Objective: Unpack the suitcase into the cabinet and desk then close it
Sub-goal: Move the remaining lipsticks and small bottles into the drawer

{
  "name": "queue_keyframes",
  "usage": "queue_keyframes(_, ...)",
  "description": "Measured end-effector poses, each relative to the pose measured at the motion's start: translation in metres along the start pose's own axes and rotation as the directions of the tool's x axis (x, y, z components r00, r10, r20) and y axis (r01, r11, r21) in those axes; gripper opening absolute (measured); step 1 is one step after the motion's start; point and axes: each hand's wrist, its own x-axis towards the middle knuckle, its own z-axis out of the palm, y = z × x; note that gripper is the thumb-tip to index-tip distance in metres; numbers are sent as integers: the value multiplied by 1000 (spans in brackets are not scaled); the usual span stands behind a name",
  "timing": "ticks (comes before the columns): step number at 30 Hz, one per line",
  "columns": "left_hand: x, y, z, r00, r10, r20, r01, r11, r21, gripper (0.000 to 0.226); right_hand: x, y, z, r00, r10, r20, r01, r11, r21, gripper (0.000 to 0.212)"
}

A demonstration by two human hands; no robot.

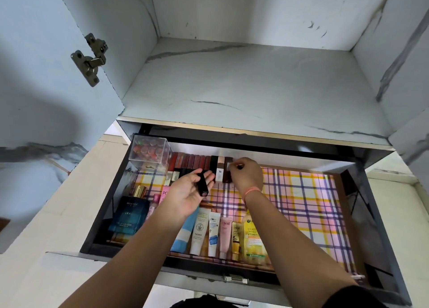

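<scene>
Marble-patterned white panels make up the cabinet [232, 80], its left door [34, 75] swung wide on a metal hinge [90, 59]. Below the bare shelf a dark drawer [362, 215] stands pulled out, lined with pink, yellow and purple checked paper [301, 203]. Both of the person's arms reach over it. The left hand [188, 194] lies palm up, fingers loosely curled round a black lipstick tube [203, 183]. The right hand [247, 175], an orange band [253, 190] on its wrist, pinches the top of a brown tube [226, 173] at the end of the row of lip tubes [190, 162] along the back wall. A blue perfume box [130, 215] sits front left, a clear box [151, 154] of lipsticks back left, and a yellow bottle [253, 238] beside the cream tubes [209, 231] along the front
</scene>
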Motion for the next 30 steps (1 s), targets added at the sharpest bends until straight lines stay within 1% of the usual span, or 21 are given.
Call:
queue_keyframes(1, 0, -1, 0, 1000, 20, 14, -21, 1000, 10, 40, -7, -4, -3, 997, -47, 58, 42, 995, 90, 11)
queue_keyframes(2, 0, -1, -1, 999, 39, 25, -40, 999, 23, 41, -15, -9, -5, 985, -86, 151, 59, 982, 177, 8)
queue_keyframes(3, 0, -2, 0, 998, 53, 38, -54, 998, 30, 41, -23, -13, -7, 960, -120, 254, 61, 972, 228, 6)
queue_keyframes(4, 0, -1, 1, 997, 60, 55, -62, 997, 35, 41, -30, -17, -9, 932, -151, 331, 73, 969, 235, 7)
queue_keyframes(5, 1, -1, 2, 995, 66, 76, -70, 997, 40, 41, -34, -20, -10, 913, -170, 372, 97, 974, 207, 11)
queue_keyframes(6, 1, -1, 3, 993, 69, 97, -74, 996, 53, 42, -36, -22, -11, 908, -172, 382, 113, 978, 174, 14)
queue_keyframes(9, 4, -3, 6, 986, 59, 153, -72, 994, 82, 41, -39, -21, -15, 930, -114, 349, 64, 986, 151, 11)
queue_keyframes(11, 6, -2, 9, 984, 59, 166, -80, 990, 120, 35, -39, -18, -18, 958, -47, 282, 3, 988, 156, 9)
queue_keyframes(13, 10, 1, 13, 986, 104, 127, -133, 960, 246, 28, -34, -12, -24, 982, 0, 187, -25, 991, 130, 9)
queue_keyframes(15, 17, 2, 13, 980, 193, 49, -196, 891, 410, 24, -29, -4, -28, 995, 46, 84, -48, 999, 23, 14)
queue_keyframes(16, 19, 1, 11, 966, 258, 16, -230, 827, 513, 23, -25, 0, -29, 996, 75, 44, -75, 997, -10, 16)
queue_keyframes(17, 21, 1, 8, 941, 337, 10, -270, 735, 622, 22, -21, 4, -28, 994, 104, 18, -104, 994, -18, 18)
queue_keyframes(19, 24, 2, 6, 881, 466, 84, -345, 510, 788, 21, -13, 6, -24, 991, 132, -6, -132, 991, -30, 17)
queue_keyframes(20, 26, 4, 7, 858, 493, 142, -377, 418, 827, 20, -9, 4, -21, 991, 132, -15, -133, 989, -59, 16)
queue_keyframes(21, 29, 7, 9, 845, 499, 193, -401, 351, 846, 20, -5, 2, -17, 992, 126, -20, -127, 988, -86, 16)
queue_keyframes(23, 34, 11, 11, 830, 487, 271, -437, 267, 859, 18, 1, 0, -8, 992, 119, -28, -121, 988, -96, 16)
queue_keyframes(24, 37, 12, 11, 829, 475, 295, -444, 240, 863, 17, 3, 1, -2, 991, 128, -30, -131, 987, -94, 16)
queue_keyframes(26, 41, 13, 7, 837, 450, 311, -443, 226, 868, 16, 4, 7, 6, 985, 164, -54, -168, 982, -82, 14)
queue_keyframes(30, 48, 17, 3, 852, 421, 312, -444, 263, 857, 18, 9, 10, 10, 972, 199, -122, -207, 976, -59, 16)
